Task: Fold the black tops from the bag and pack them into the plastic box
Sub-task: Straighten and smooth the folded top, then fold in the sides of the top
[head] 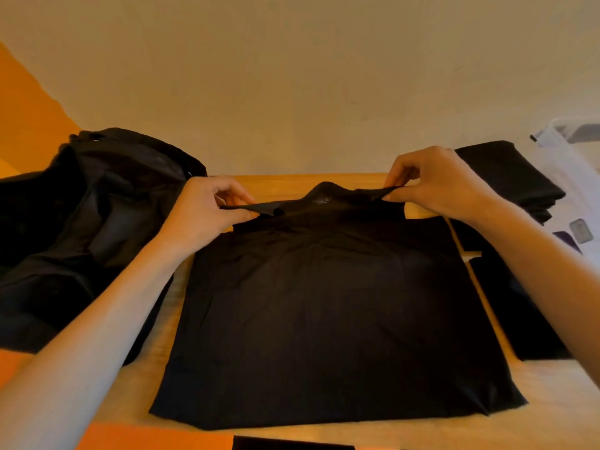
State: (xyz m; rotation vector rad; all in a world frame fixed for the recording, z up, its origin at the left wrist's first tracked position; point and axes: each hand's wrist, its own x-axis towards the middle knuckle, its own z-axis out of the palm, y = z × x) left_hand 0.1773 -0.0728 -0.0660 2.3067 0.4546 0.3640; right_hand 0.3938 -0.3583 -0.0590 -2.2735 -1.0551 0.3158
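Note:
A black top (328,306) lies spread flat on the wooden table (272,181), its collar toward the far wall. My left hand (207,212) pinches the top's left shoulder edge and lifts it slightly. My right hand (435,183) pinches the right shoulder edge the same way. A black bag (94,206) with dark cloth in it slumps open at the left. At the far right stands the clear plastic box (571,177), partly cut off by the frame edge. A stack of folded black tops (513,177) sits between my right hand and the box.
More black fabric (519,303) lies under my right forearm along the table's right side. A pale wall rises right behind the table. A dark flat object (292,444) shows at the bottom edge. Orange floor (29,125) lies to the left.

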